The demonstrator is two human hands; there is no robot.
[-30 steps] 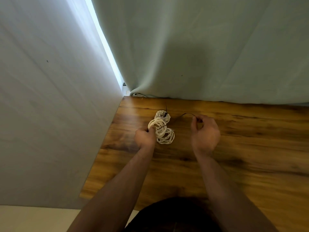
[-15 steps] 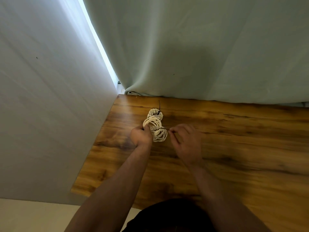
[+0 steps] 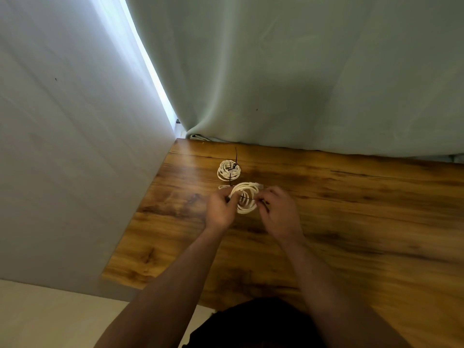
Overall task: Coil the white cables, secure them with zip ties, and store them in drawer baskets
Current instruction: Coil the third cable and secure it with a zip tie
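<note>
My left hand (image 3: 221,209) is closed around the left side of a coil of white cable (image 3: 244,197), thumb and fingers pinching the loops together, while my right hand (image 3: 277,209) sits just across from it, its fingertips (image 3: 261,197) pinched on the end of a thin black zip tie (image 3: 247,198) that crosses the middle of the coil between my two hands. The coil is held between both hands, just above the wooden table (image 3: 351,209) or perhaps touching it; from this angle I cannot tell which. One loose white end of this cable sticks out beyond my left knuckles, and another past the top of the coil toward my right. Just beyond my fingers, farther from me, lies a second coil (image 3: 229,170), smaller-looking and already bound by a black tie (image 3: 234,164) whose long tail points away from me toward the back edge of the table. That coil lies flat on the wood, apart from my hands and near the one I hold. Past it, a pale green curtain (image 3: 301,71) hangs down to the far edge of the table, and off beyond my left hand a grey wall (image 3: 62,146) runs along the table's side, with a bright strip of light (image 3: 148,64) where wall and curtain meet.
</note>
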